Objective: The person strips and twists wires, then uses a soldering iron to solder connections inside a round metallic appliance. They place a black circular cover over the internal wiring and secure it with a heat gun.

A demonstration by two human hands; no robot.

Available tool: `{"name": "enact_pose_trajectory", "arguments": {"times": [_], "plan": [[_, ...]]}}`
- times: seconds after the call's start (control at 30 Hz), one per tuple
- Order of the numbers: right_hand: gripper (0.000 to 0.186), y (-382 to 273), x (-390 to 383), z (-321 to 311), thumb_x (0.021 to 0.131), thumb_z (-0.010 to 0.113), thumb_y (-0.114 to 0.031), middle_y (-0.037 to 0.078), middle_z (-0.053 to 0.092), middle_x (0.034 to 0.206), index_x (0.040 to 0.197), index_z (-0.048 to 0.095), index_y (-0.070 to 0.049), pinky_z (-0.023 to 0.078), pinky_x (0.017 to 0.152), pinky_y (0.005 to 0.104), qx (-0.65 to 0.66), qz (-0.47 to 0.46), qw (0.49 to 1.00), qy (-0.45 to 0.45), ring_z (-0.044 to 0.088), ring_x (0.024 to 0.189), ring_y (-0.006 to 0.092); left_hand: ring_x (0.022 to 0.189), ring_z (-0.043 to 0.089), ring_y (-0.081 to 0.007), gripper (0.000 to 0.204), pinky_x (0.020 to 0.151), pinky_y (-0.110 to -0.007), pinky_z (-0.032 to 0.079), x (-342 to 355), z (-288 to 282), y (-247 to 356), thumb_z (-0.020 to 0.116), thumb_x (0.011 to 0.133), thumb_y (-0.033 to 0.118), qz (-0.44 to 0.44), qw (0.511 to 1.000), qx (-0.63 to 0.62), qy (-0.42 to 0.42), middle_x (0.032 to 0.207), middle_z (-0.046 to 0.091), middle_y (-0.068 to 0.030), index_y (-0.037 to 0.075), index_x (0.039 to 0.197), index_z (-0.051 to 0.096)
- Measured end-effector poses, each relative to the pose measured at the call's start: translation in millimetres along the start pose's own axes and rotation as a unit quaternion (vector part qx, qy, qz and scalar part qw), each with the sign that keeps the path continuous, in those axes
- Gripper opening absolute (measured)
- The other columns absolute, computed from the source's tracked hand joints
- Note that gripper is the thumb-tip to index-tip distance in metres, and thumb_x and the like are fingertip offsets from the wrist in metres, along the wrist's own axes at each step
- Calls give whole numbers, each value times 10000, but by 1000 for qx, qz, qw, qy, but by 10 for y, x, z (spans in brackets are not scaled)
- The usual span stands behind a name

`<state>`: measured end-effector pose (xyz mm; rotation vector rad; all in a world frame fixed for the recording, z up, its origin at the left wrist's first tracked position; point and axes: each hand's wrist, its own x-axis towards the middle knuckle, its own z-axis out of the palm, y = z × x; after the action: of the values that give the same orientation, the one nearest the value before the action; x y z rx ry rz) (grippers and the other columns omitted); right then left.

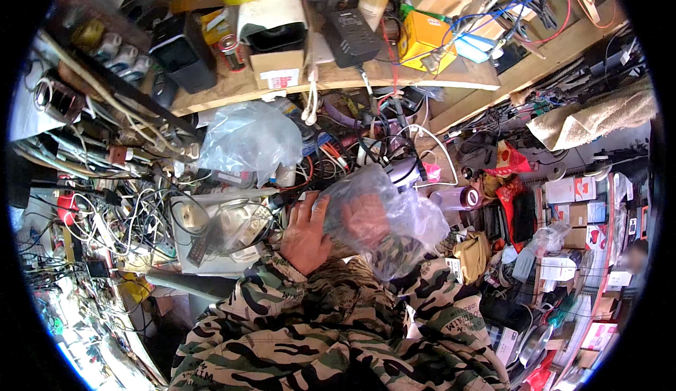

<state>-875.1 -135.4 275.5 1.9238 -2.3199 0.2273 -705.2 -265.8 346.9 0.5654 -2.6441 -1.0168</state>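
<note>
A clear, crumpled plastic bag point(422, 216) lies over my right hand point(364, 216) and part of its sleeve. Through the film the hand shows only as a blurred shape, so its fingers cannot be made out. Whether it is inside the bag or behind it, I cannot tell. Beside the bag's left edge is my left hand point(308, 236), back upward, fingers stretched out and apart, with no object visible in it. A whitish tray point(211, 264) to its left holds a remote control point(255, 226) and other small items. A second clear plastic bag point(250, 137) sits farther off.
A wooden shelf point(422, 81) ahead carries a black power adapter point(350, 36), a yellow box point(424, 41) and an open carton point(274, 67). Tangled cables point(120, 215) crowd the left side. A purple-tinted transparent cylinder point(458, 199) lies to the right, near shelves of small boxes point(569, 190).
</note>
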Motion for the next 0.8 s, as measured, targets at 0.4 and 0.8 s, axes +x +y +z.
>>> {"name": "enact_pose_trajectory", "arguments": {"times": [0.4, 0.8], "plan": [[227, -101, -89, -414, 727, 724, -191, 112, 596, 917, 888, 631, -59, 502, 787, 503, 99, 25, 994, 37, 610, 878, 330, 1310, 530, -416, 1057, 1126, -510, 424, 230, 486, -257, 811, 725, 96, -94, 979, 158, -92, 1517, 483, -183, 218, 1642, 299], [344, 458, -74, -1848, 836, 659, -65, 168, 678, 1126, 1177, 673, -20, 568, 848, 445, 258, -66, 964, 10, 672, 1024, 374, 863, 686, -509, 498, 770, -622, 521, 410, 427, -508, 679, 918, 312, -170, 985, 6, -30, 872, 716, -272, 46, 1318, 547]]}}
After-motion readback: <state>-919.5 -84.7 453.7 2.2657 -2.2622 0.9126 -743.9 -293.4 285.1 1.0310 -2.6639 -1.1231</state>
